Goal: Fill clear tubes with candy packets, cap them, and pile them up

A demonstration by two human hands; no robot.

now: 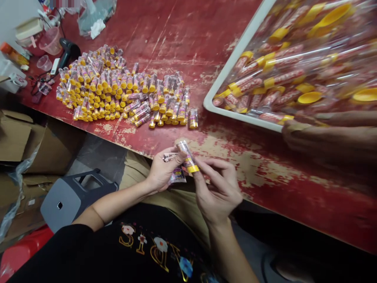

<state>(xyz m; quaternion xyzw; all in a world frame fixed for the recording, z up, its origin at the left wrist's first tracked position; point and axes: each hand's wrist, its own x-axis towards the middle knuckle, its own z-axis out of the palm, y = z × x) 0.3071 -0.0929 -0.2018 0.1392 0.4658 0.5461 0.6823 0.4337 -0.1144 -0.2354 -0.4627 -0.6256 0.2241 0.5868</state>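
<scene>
Just over the table's front edge, my left hand (165,169) grips a small clear tube (186,154) with a printed label and a yellow cap. The tube is tilted, its cap end toward my right hand (219,192). Thumb and fingers of that hand close around the cap end. Under the tube, my left hand also holds a printed plastic sleeve (177,175) and some thin white pieces (170,157), partly hidden by the fingers. Similar capped tubes (101,88) are massed on the red table, and one tube (193,118) stands at the pile's right end.
A white-rimmed tray (210,98) of larger yellow-capped tubes is at the right, with another person's hand (306,133) at its edge. A dark heat gun or hair dryer (69,51) lies back left. A grey stool (66,200) and cardboard boxes (26,137) stand left below the red table (188,43).
</scene>
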